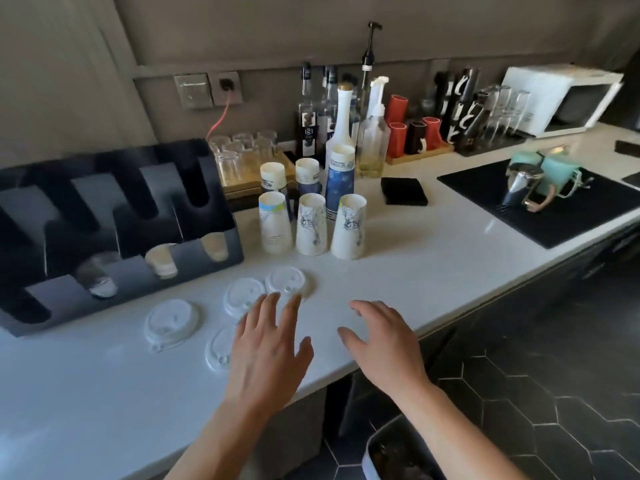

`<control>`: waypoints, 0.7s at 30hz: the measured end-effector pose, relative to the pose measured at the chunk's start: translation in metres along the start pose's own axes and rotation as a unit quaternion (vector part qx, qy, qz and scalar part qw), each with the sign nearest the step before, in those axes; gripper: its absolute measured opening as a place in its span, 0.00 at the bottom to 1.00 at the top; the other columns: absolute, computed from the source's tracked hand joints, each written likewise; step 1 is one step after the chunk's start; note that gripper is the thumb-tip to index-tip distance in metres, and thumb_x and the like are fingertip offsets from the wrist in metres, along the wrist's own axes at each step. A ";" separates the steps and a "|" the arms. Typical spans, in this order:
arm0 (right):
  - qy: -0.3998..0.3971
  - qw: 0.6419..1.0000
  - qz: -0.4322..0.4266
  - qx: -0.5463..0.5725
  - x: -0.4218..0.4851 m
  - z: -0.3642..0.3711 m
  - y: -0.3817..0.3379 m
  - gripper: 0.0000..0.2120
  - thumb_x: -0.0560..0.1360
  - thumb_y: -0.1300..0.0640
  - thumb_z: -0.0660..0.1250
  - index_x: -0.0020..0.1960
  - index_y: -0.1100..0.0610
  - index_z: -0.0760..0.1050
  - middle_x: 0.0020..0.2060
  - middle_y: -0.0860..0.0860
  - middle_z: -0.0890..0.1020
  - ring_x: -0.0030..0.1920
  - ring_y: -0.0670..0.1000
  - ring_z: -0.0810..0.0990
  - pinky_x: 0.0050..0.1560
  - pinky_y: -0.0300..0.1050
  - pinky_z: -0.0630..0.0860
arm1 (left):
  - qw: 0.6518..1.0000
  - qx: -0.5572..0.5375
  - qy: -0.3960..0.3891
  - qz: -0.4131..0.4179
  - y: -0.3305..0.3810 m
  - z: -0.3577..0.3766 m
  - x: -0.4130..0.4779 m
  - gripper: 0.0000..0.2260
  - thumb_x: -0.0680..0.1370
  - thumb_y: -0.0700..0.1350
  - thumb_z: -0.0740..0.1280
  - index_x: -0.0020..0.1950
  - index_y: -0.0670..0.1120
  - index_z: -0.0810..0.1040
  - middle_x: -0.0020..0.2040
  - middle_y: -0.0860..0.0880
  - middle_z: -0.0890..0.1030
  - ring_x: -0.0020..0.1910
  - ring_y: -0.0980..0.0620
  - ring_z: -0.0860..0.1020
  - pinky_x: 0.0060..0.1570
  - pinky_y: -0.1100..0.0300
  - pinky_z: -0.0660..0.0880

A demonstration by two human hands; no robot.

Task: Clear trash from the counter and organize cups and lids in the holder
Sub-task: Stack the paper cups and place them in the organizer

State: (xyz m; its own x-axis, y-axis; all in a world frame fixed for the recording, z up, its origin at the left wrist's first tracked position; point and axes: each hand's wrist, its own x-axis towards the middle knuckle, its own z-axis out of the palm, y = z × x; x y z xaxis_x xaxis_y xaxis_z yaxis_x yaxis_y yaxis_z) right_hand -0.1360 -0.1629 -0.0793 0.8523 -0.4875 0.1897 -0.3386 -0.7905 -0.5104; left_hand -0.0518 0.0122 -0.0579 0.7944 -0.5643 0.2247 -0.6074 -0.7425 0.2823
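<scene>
Head view: left hand spread, half hiding lid; right hand spread, empty.

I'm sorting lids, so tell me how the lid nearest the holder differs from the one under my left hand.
The lid nearest the holder lies fully in view on the counter, clear of both hands. The lid by the left hand is partly hidden behind the left hand and sits closer to the counter's front edge. Both are round, white plastic, and lying flat.
</scene>
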 end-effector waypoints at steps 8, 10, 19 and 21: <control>-0.020 0.999 0.039 0.021 0.036 0.025 -0.037 0.22 0.76 0.45 0.67 0.69 0.48 0.72 0.59 0.43 0.77 0.59 0.48 0.75 0.57 0.45 0.74 | 1.000 -0.004 -0.005 -0.016 -0.076 -0.015 0.023 0.29 0.75 0.53 0.71 0.75 0.49 0.69 0.71 0.41 0.73 0.70 0.39 0.72 0.66 0.46 0.71; -0.012 0.997 0.066 0.028 0.049 0.027 -0.041 0.22 0.76 0.47 0.68 0.68 0.49 0.73 0.58 0.44 0.78 0.58 0.49 0.76 0.56 0.46 0.74 | 1.000 -0.005 -0.008 -0.002 -0.084 -0.016 0.037 0.30 0.76 0.55 0.69 0.76 0.50 0.67 0.73 0.43 0.72 0.71 0.41 0.71 0.66 0.48 0.69; 0.053 0.989 0.120 0.064 0.117 0.014 -0.019 0.24 0.73 0.50 0.73 0.67 0.51 0.72 0.56 0.47 0.80 0.56 0.52 0.79 0.55 0.49 0.76 | 0.998 -0.017 0.017 0.055 -0.076 -0.016 0.130 0.31 0.76 0.55 0.68 0.77 0.49 0.64 0.68 0.43 0.73 0.68 0.41 0.70 0.65 0.49 0.70; 0.069 0.986 0.126 0.081 0.135 0.012 -0.007 0.27 0.72 0.51 0.74 0.68 0.50 0.70 0.57 0.47 0.78 0.57 0.52 0.79 0.55 0.49 0.76 | 0.998 -0.016 0.024 0.057 -0.070 -0.015 0.153 0.31 0.75 0.53 0.69 0.76 0.48 0.65 0.68 0.42 0.73 0.67 0.40 0.71 0.64 0.46 0.72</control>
State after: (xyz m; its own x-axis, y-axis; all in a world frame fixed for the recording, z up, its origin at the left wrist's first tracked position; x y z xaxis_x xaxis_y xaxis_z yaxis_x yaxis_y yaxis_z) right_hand -0.0137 -0.2187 -0.0597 0.6826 -0.7161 0.1460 -0.4554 -0.5729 -0.6815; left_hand 0.1122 -0.0172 -0.0294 0.7192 -0.6264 0.3006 -0.6945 -0.6619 0.2821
